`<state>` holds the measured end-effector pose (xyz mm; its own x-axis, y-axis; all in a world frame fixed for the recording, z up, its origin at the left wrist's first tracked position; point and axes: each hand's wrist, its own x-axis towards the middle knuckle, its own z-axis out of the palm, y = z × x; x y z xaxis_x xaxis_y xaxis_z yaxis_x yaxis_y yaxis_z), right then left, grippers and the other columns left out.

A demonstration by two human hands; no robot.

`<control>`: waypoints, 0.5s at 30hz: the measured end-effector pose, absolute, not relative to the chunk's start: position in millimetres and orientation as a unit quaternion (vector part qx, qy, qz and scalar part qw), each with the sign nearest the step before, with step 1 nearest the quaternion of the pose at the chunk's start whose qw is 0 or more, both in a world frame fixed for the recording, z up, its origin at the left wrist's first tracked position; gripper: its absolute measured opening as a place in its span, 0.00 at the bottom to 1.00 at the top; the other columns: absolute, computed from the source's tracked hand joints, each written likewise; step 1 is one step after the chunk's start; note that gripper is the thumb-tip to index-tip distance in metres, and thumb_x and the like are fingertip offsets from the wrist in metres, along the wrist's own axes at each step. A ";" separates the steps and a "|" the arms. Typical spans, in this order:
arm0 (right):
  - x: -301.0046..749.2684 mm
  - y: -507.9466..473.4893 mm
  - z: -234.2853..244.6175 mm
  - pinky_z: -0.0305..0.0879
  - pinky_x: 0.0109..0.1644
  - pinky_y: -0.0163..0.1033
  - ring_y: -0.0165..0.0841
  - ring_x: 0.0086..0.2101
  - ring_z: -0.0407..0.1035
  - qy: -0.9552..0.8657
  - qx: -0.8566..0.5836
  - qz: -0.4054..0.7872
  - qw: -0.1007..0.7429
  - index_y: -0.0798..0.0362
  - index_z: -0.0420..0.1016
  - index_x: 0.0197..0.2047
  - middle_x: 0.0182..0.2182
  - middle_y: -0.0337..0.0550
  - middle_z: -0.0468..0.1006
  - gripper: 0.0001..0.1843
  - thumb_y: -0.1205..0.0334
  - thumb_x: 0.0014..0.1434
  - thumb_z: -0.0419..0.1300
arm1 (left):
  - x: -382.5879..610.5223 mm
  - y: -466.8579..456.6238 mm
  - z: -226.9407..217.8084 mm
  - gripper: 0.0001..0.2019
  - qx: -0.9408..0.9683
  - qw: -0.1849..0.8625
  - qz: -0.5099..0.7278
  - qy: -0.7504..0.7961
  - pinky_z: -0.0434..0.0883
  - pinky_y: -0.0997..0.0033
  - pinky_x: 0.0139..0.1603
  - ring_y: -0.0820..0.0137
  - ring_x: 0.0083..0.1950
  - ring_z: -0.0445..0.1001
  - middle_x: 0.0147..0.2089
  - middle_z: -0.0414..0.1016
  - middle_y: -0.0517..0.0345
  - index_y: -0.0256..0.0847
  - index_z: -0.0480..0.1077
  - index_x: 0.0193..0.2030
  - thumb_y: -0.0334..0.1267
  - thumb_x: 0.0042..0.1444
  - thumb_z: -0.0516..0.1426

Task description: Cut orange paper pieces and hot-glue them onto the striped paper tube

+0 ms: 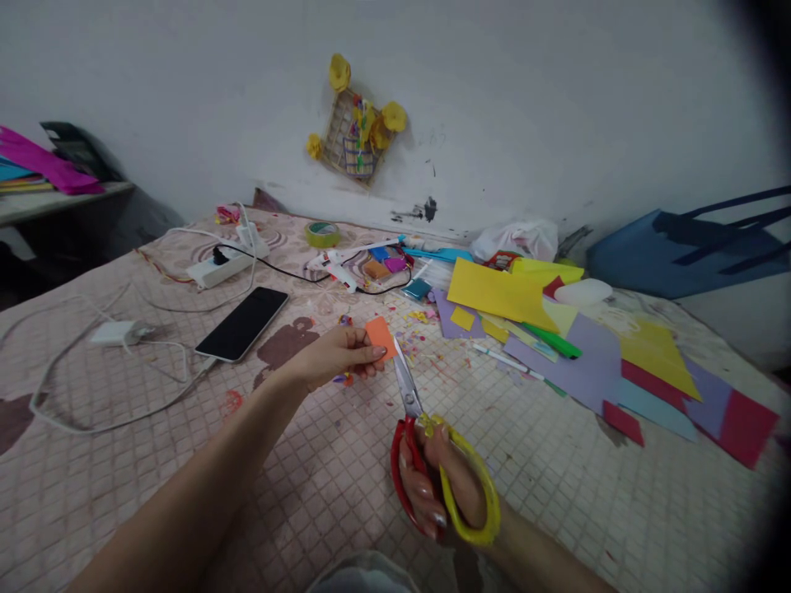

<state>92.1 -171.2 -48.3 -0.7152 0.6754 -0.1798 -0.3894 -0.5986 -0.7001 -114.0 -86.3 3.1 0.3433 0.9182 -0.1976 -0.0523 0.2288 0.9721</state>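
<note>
Between the thumb and fingers of my left hand (pixel 347 354) is a small orange piece of paper (pixel 381 336). My right hand (pixel 454 482) grips scissors (pixel 408 391) by their loops, one handle red and the other yellow. The blades point up and away from me, their tips at the right edge of the orange paper. Whether the blades have cut into it I cannot tell. Tiny colourful paper scraps (pixel 420 329) lie on the tablecloth just beyond my hands.
Coloured paper sheets (pixel 581 354) lie piled to the right, a pen (pixel 507 361) near them. A smartphone (pixel 244 324), white charger (pixel 117 333) and power strip (pixel 219 268) with trailing cables are on the left. Behind stand a tape roll (pixel 322 235) and glue gun (pixel 339 270).
</note>
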 end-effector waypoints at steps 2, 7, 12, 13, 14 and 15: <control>92.4 -171.5 -49.9 0.58 0.12 0.27 0.18 0.09 0.48 -0.329 -0.213 0.866 0.311 0.54 0.64 0.31 0.16 0.28 0.61 0.27 0.35 0.56 0.48 | -114.7 -86.3 3.4 0.09 0.491 0.655 0.376 0.434 0.62 0.79 0.21 0.77 0.21 0.68 0.24 0.73 0.55 0.37 0.72 0.25 0.40 0.47 0.63; 92.9 -170.8 -49.1 0.61 0.14 0.29 0.20 0.11 0.52 -0.318 -0.200 0.881 0.288 0.54 0.63 0.34 0.18 0.30 0.62 0.28 0.34 0.56 0.47 | -115.5 -87.3 5.0 0.09 0.504 0.648 0.365 0.439 0.62 0.79 0.21 0.76 0.22 0.68 0.24 0.73 0.56 0.37 0.72 0.25 0.41 0.47 0.62; 91.3 -169.4 -42.7 0.64 0.15 0.30 0.21 0.13 0.55 -0.298 -0.175 0.898 0.271 0.54 0.62 0.36 0.20 0.32 0.64 0.30 0.32 0.55 0.46 | -113.2 -88.5 4.0 0.10 0.535 0.638 0.330 0.445 0.61 0.80 0.22 0.76 0.23 0.69 0.26 0.74 0.55 0.35 0.72 0.27 0.42 0.48 0.62; 91.1 -169.3 -42.0 0.64 0.15 0.30 0.21 0.13 0.55 -0.293 -0.176 0.900 0.270 0.54 0.62 0.36 0.20 0.32 0.64 0.30 0.32 0.55 0.46 | -112.5 -88.8 3.9 0.10 0.535 0.640 0.327 0.445 0.61 0.79 0.22 0.76 0.23 0.69 0.26 0.74 0.55 0.35 0.72 0.27 0.42 0.48 0.62; 91.0 -169.2 -41.7 0.64 0.15 0.30 0.21 0.13 0.55 -0.290 -0.179 0.901 0.270 0.54 0.62 0.36 0.20 0.32 0.64 0.30 0.32 0.55 0.46 | -112.0 -89.0 4.0 0.11 0.534 0.642 0.326 0.444 0.61 0.79 0.23 0.77 0.23 0.70 0.25 0.74 0.56 0.35 0.72 0.27 0.42 0.47 0.62; 91.1 -169.2 -41.6 0.65 0.15 0.29 0.21 0.13 0.55 -0.287 -0.184 0.901 0.269 0.54 0.62 0.35 0.19 0.32 0.64 0.30 0.32 0.55 0.46 | -111.7 -89.0 4.1 0.11 0.532 0.646 0.324 0.442 0.62 0.79 0.23 0.77 0.23 0.70 0.25 0.74 0.56 0.35 0.71 0.27 0.42 0.47 0.62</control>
